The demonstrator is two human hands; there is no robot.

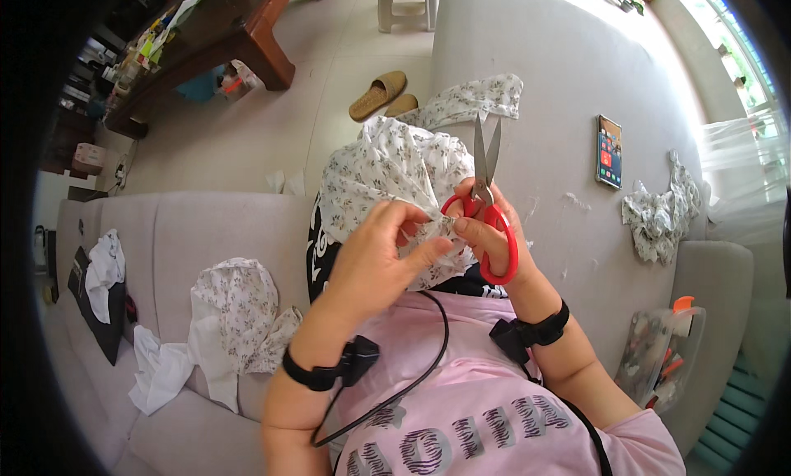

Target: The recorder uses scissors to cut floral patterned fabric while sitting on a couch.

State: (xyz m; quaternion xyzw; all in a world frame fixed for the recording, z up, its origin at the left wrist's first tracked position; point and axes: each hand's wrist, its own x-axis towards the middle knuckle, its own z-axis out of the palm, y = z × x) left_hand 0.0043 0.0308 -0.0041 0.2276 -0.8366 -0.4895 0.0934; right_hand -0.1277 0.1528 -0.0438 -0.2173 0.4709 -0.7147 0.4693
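White fabric with a small floral print [383,167] lies bunched over my lap. My right hand [503,235] has red-handled scissors [484,192] hooked on it, their blades parted and pointing away from me. Its thumb and finger also pinch a gathered bit of the fabric. Close by on the left, my left hand [389,253] touches the same gathered part, thumb and fingers apart; whether its curled fingers grip the cloth is partly hidden. A strip of the same print [476,99] stretches beyond the lap onto the sofa.
On the grey sofa to the right lie a phone [609,152], a small floral piece [661,213], thread scraps [575,200] and a clear plastic box [661,352]. More floral cloth [241,315] rests at left. Slippers [378,95], a stool [408,3] and a wooden table [266,43] stand beyond.
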